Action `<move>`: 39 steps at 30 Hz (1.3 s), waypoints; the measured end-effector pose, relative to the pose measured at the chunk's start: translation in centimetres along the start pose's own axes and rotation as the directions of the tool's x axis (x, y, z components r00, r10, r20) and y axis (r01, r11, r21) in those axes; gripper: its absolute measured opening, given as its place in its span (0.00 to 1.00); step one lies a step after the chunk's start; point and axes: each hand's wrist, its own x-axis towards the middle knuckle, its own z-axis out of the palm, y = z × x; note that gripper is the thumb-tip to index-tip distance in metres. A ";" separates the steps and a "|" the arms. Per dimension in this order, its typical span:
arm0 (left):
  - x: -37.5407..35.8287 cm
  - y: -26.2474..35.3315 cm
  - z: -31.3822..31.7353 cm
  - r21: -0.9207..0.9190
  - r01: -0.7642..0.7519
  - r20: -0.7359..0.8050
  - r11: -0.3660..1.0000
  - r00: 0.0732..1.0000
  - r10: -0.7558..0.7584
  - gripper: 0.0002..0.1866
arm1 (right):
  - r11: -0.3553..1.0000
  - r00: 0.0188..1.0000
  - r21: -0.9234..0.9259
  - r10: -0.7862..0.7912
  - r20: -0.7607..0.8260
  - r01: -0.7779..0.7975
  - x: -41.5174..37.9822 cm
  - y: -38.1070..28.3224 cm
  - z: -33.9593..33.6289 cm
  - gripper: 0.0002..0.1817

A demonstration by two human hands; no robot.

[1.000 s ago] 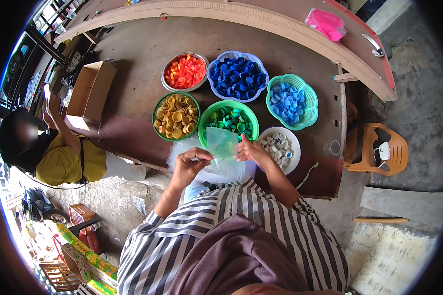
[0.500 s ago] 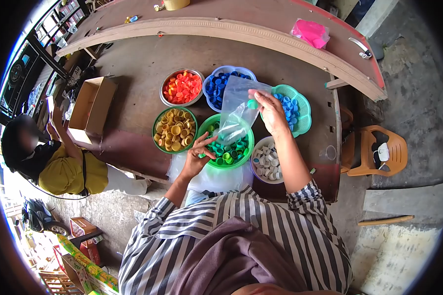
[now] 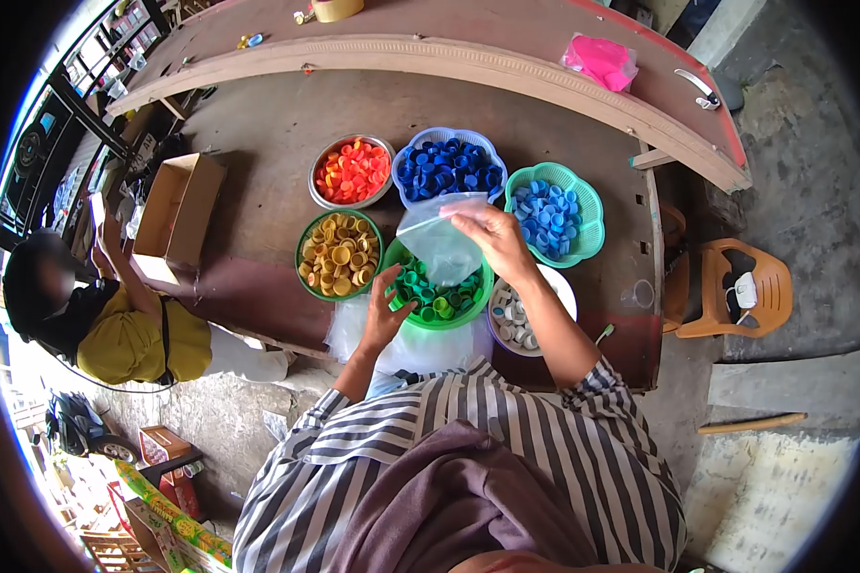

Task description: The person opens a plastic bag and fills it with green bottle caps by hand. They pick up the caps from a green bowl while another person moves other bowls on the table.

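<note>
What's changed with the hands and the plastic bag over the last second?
The right hand lifted the clear plastic bag away from the body, then lowered it over the green bowl of green caps. The left hand let go and reached that bowl. Other bowls unmoved.

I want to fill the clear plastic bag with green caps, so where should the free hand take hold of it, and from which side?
Probably the bag's top edge, opposite the right hand, which pinches its upper right corner. The bag hangs limp over the green bowl, so its lower part gives no firm hold. The left hand, by the bowl's near rim, could come up from the left.
</note>
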 end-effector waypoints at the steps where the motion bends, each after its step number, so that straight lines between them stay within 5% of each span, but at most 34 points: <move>1: 0.0 0.2 0.2 -0.003 0.018 -0.023 1.000 1.000 -0.018 0.42 | 0.988 0.998 0.150 0.045 -0.053 -0.037 -0.1 -0.5 -0.4 0.12; 4: 0.3 1.1 0.8 0.023 0.025 -0.020 0.999 0.999 -0.025 0.48 | 0.794 0.994 0.604 0.108 -0.024 -0.072 -0.1 -0.6 -1.3 0.15; 6: 1.0 1.2 1.0 0.169 -0.230 0.026 0.958 0.973 0.229 0.47 | 0.686 0.974 0.713 0.226 -0.021 -0.144 0.3 0.1 -1.8 0.17; 8: 1.3 2.1 1.1 0.063 -0.235 -0.012 0.970 0.972 0.236 0.39 | 0.633 0.958 0.757 0.285 -0.037 -0.159 0.9 1.4 -2.3 0.17; 10: 1.1 4.5 0.7 -0.297 0.041 0.044 0.954 0.999 -0.029 0.31 | 0.575 0.936 0.799 0.348 -0.044 -0.176 1.1 2.9 -2.6 0.18; 12: 0.9 5.3 0.3 -0.305 -0.034 -0.018 0.952 0.999 0.030 0.22 | 0.558 0.909 0.820 0.396 -0.130 -0.127 1.5 4.4 -2.5 0.18; 14: 0.7 5.5 -1.0 -0.527 0.061 -0.046 0.847 0.994 -0.101 0.18 | 0.621 0.908 0.770 0.394 -0.144 -0.147 1.5 5.9 -2.2 0.23; 17: 1.2 7.1 -3.1 -0.380 -0.042 -0.215 0.924 0.976 -0.044 0.15 | 0.798 0.848 0.362 0.529 -0.035 -0.482 1.0 10.7 -1.4 0.34; 19: 1.5 9.4 -4.3 -0.201 -0.112 -0.318 0.973 0.947 0.043 0.18 | 0.921 0.928 -0.160 0.368 0.059 -0.355 -0.6 16.0 -0.7 0.22; 20: 1.7 10.3 -4.7 -0.087 -0.126 -0.344 0.988 0.935 0.089 0.19 | 0.797 0.901 -0.528 0.416 0.128 -0.293 -1.5 14.9 -0.2 0.18; 21: 2.1 10.5 -4.7 -0.111 -0.187 -0.381 0.976 0.915 0.133 0.19 | 0.696 0.962 -0.714 0.238 0.135 -0.072 -3.6 15.3 0.4 0.14; 25: 2.3 13.1 -4.2 -0.133 -0.051 -0.372 0.990 0.928 -0.002 0.16 | 0.477 0.972 -0.876 0.161 0.172 0.075 -6.9 17.6 0.9 0.11; 27: 2.8 13.3 -3.9 -0.060 -0.051 -0.357 0.997 0.934 0.027 0.16 | 0.756 0.991 -0.653 0.119 0.062 -0.050 -7.0 18.6 0.4 0.10; 28: 2.9 13.5 -3.7 0.017 -0.051 -0.338 0.999 0.940 0.054 0.16 | 0.756 0.991 -0.653 0.120 0.062 -0.051 -7.1 19.0 -0.1 0.10; 29: 3.1 13.7 -3.5 0.024 -0.078 -0.337 0.997 0.938 0.082 0.11 | 0.890 0.951 -0.362 0.309 0.027 -0.279 -6.7 18.4 -0.8 0.11; 31: 3.3 14.2 -3.3 0.158 -0.089 -0.283 0.983 0.950 0.132 0.08 | 0.803 0.837 0.242 0.539 0.094 -0.544 -6.5 17.1 -1.5 0.12; 32: 3.4 14.5 -3.1 0.288 -0.102 -0.225 0.952 0.959 0.171 0.07 | 0.806 0.840 0.242 0.535 0.091 -0.540 -6.5 16.4 -1.8 0.12; 34: 3.7 14.6 -2.5 0.266 -0.092 -0.235 0.960 0.959 0.157 0.10 | 0.657 0.834 0.551 0.534 0.141 -0.514 -6.9 14.9 -2.4 0.09; 39: 3.8 14.1 -1.2 0.318 -0.117 -0.139 0.941 0.976 0.168 0.12 | 0.572 0.826 0.657 0.545 0.143 -0.491 -7.5 12.1 -2.8 0.09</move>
